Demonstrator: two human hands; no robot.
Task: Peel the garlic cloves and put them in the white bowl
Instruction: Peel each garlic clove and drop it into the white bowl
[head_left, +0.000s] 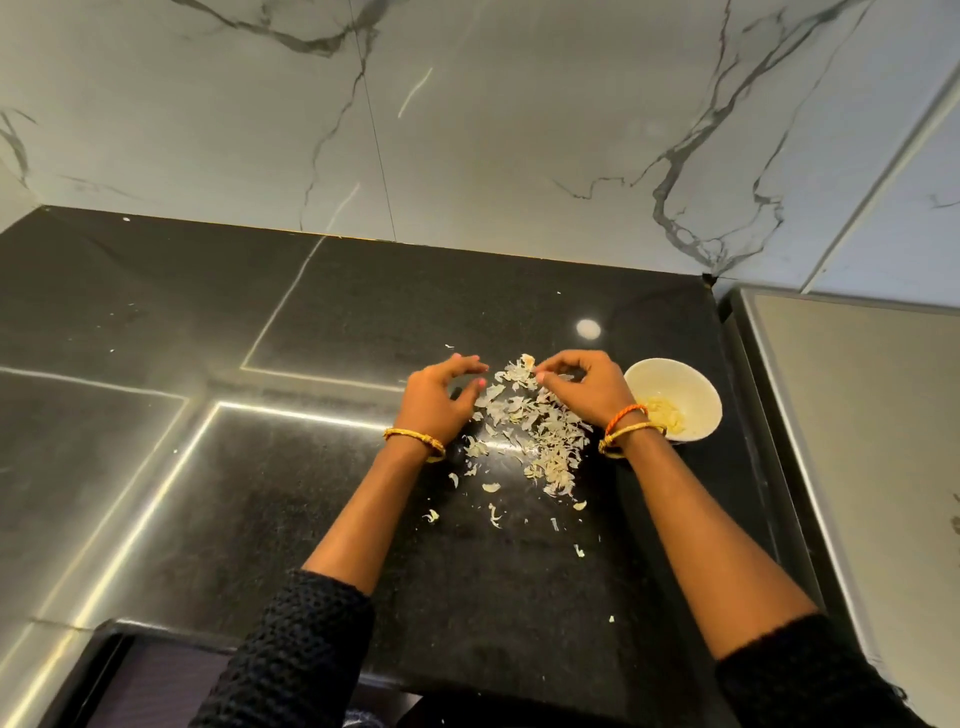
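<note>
A heap of papery garlic skins (530, 426) lies on the black counter between my hands. My left hand (441, 397) hovers at the heap's left edge, fingers curled and apart, holding nothing. My right hand (582, 384) rests on the heap's far right side, fingertips pinched among the skins; whether they hold a clove or a skin I cannot tell. The white bowl (691, 384) stands just right of my right wrist and holds several peeled yellowish garlic cloves (667, 413).
The black stone counter (260, 415) runs to a marble wall (467, 130) behind. Loose skin scraps (493, 514) are scattered toward me. A grey steel surface (857, 415) adjoins the counter on the right, past a raised edge.
</note>
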